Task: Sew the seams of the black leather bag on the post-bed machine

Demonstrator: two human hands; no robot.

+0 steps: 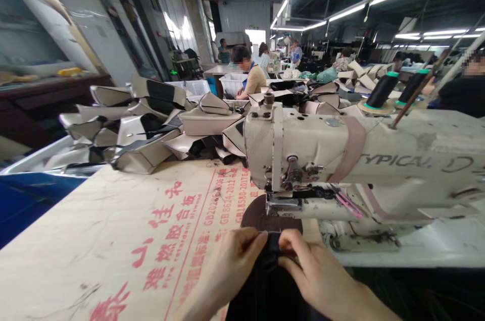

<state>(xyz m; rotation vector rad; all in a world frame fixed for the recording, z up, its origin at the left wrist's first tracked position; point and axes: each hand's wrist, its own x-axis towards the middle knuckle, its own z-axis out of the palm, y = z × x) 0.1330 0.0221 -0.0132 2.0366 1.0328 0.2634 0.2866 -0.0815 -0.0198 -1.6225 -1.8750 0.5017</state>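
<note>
My left hand [239, 255] pinches the left edge of a black piece of material [270, 253] between thumb and fingers. On the opposite edge, my right hand [316, 263] grips the same piece with thumb and bent fingers. A thin pale line runs along its top edge between the two hands. Just beyond them is the sewing machine [303, 144], its needle area and narrow arm above a dark round plate [253, 212]. Both hands are apart from the machine. Below the hands the dark area blends together, so I cannot tell where the material ends.
A plywood board [125, 240] with red printing covers the left side. Behind it lies a pile of beige and black sewn pieces [151, 129]. Black thread cones [383, 90] stand on the right. A person [254, 78] sits beyond the pile, others farther back.
</note>
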